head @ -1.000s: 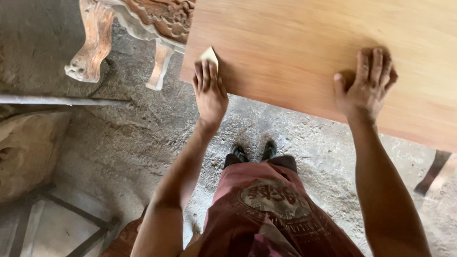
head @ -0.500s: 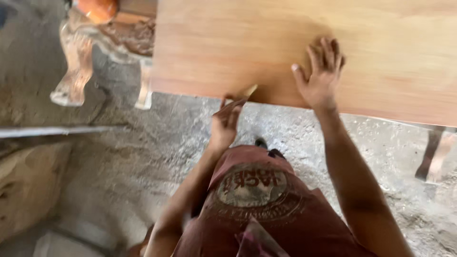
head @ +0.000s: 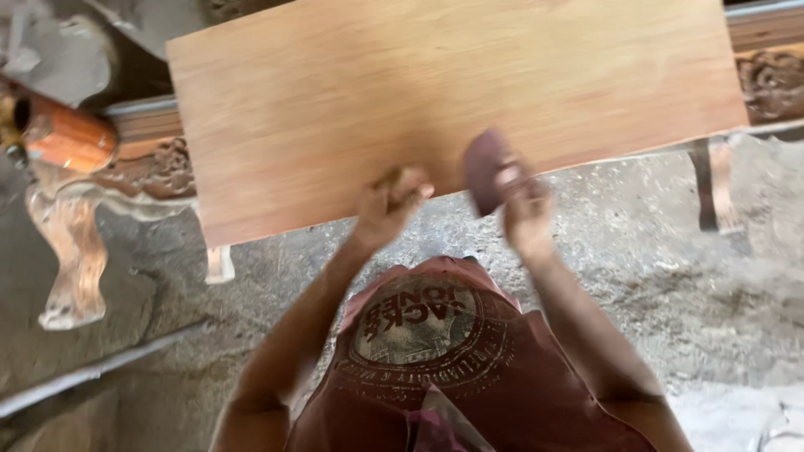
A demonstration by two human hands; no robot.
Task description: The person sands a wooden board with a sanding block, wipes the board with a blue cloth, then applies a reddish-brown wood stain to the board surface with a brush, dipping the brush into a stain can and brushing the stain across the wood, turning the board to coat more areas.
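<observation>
Half a second ago my right hand (head: pixel 526 209) lay flat on the wooden panel (head: pixel 452 100); now it has lifted off and pinches the dark sandpaper sheet (head: pixel 487 167) at the panel's near edge, while my left hand (head: pixel 392 201) has curled loosely shut beside it. The panel lies over carved furniture (head: pixel 126 167) on a dusty concrete floor (head: pixel 695 293). Motion blur hides whether my left fingers hold anything.

The person wears a faded reddish-brown sleeveless shirt (head: pixel 469 377) with a round printed emblem (head: pixel 423 322) on the chest, greenish-grey in the middle and ringed by pale lettering. Both arms are bare from shoulder down to the hands; no gloves, rings or watch show.
</observation>
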